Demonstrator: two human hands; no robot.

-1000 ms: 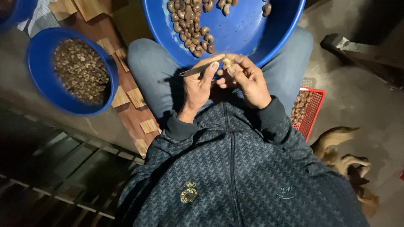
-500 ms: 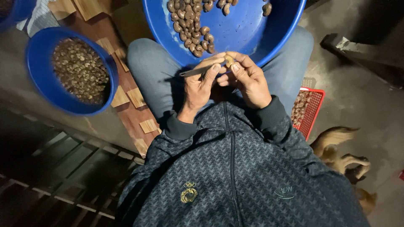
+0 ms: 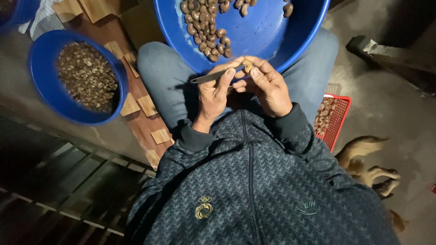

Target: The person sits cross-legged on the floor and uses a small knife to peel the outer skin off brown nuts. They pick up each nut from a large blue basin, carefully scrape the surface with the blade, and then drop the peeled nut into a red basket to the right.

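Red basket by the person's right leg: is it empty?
No, the red basket beside the right leg holds a layer of brownish nuts, partly hidden behind the sleeve.

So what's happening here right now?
A seated person holds a small metal tool in the left hand and a single nut in the right hand, working the tool's tip against it over their lap. A large blue basin with a scatter of nuts rests on their knees. A smaller blue bowl full of pieces sits to their left, and a red basket to their right.
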